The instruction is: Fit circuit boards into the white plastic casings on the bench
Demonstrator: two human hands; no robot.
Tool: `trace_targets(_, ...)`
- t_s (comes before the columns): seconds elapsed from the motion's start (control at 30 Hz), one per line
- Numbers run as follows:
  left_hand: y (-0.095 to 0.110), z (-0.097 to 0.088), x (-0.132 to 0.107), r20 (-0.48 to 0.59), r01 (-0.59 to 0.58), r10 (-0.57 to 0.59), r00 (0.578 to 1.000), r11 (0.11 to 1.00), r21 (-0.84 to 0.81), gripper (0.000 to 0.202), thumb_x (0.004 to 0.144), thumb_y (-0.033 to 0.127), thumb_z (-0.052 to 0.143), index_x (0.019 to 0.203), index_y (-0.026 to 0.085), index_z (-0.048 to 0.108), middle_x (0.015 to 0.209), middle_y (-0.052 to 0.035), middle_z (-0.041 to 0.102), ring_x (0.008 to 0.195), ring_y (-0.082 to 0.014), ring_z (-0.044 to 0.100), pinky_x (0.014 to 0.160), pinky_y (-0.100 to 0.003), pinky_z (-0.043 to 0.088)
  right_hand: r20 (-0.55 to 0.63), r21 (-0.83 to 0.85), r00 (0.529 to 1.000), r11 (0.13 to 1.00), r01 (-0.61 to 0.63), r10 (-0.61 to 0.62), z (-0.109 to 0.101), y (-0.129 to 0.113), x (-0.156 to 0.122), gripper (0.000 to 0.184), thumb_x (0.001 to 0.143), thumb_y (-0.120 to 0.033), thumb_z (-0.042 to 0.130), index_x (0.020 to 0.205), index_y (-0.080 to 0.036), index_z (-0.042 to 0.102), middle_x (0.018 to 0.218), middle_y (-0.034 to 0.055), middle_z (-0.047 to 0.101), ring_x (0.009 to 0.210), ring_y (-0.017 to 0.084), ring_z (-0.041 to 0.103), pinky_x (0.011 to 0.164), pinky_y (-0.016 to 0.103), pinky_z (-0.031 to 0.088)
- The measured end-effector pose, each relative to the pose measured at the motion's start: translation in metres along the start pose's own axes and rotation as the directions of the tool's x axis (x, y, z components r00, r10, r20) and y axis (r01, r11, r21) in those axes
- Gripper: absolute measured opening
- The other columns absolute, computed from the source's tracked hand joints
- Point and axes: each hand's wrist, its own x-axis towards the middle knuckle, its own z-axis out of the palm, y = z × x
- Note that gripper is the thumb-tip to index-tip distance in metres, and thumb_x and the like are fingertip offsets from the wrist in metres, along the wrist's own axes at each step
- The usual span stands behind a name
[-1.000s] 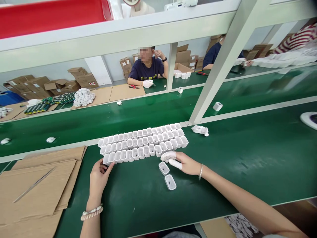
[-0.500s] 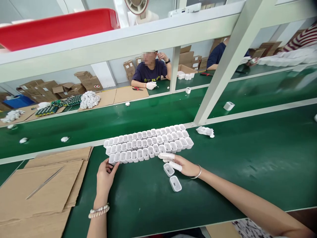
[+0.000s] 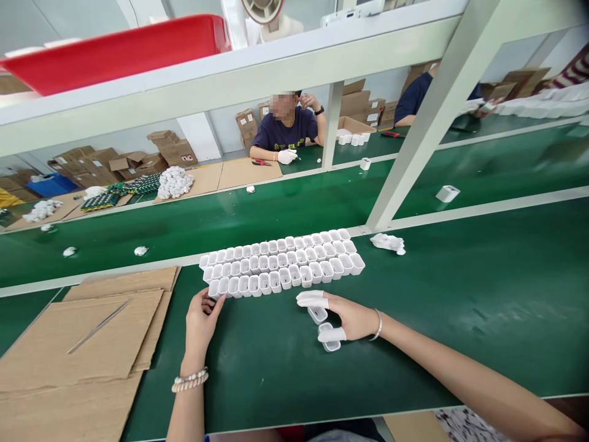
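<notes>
Bright, even light; faint sheen on green tabletop (image 3: 483,307).

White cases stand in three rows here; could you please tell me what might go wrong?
The left hand is at the left end of the closely packed near row, so a nudge might push it askew. The right hand, spread open, partly covers two loose cases, so one could get bumped.
</notes>
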Motion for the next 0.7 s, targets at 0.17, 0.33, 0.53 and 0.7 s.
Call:
trace_targets(0.17, -0.003, -0.006, -0.001, -0.052, -0.059, 0.060, 0.997, 0.998, 0.013, 0.063, 0.074, 0.056, 0.066, 0.119, 0.014, 0.053, 0.088, -0.0046, 0.058, 0.067, -0.0144, 0.055, 0.061, -0.030, 0.051, 0.010, -0.050, 1.000, 0.999, -0.016, 0.017, 0.004, -0.002, -0.001, 0.056, 0.083, -0.036, 0.065, 0.136, -0.023, 0.049, 0.144, 0.0136, 0.040, 0.129, 0.027, 0.044, 0.103, 0.041, 0.040)
trace_targets(0.33, -0.010, -0.009, 0.000, -0.152, -0.089, 0.082, 0.985, 0.995, -0.037, 0.062, 0.073, 0.057, 0.066, 0.115, 0.012, 0.054, 0.088, -0.0053, 0.057, 0.066, -0.0142, 0.056, 0.061, -0.031, 0.052, 0.002, -0.073, 0.999, 0.996, -0.051, 0.051, 0.006, -0.005, -0.002, 0.052, 0.089, -0.038, 0.057, 0.138, -0.023, 0.048, 0.139, 0.0152, 0.045, 0.124, 0.027, 0.048, 0.099, 0.041, 0.043)
trace_targets(0.53, 0.047, -0.029, -0.016, -0.323, -0.140, 0.110, 0.940, 0.988, -0.071, 0.048, 0.074, 0.055, 0.066, 0.101, 0.016, 0.063, 0.083, -0.0067, 0.064, 0.074, -0.0198, 0.061, 0.068, -0.035, 0.053, -0.006, -0.112, 0.998, 0.992, -0.057, 0.056, 0.006, -0.008, -0.005, 0.055, 0.092, -0.042, 0.051, 0.142, -0.020, 0.044, 0.136, 0.0172, 0.047, 0.130, 0.030, 0.042, 0.102, 0.045, 0.041)
trace_targets(0.7, 0.136, -0.059, -0.090, -0.483, -0.470, 0.427, 0.764, 0.882, 0.036, 0.032, 0.067, 0.048, 0.072, 0.093, 0.030, 0.069, 0.081, -0.0071, 0.069, 0.082, -0.0307, 0.065, 0.070, -0.048, 0.056, -0.037, -0.125, 0.998, 0.991, -0.046, 0.041, 0.006, -0.006, -0.008, 0.054, 0.091, -0.040, 0.052, 0.142, -0.024, 0.044, 0.136, 0.0156, 0.048, 0.125, 0.030, 0.048, 0.102, 0.045, 0.042)
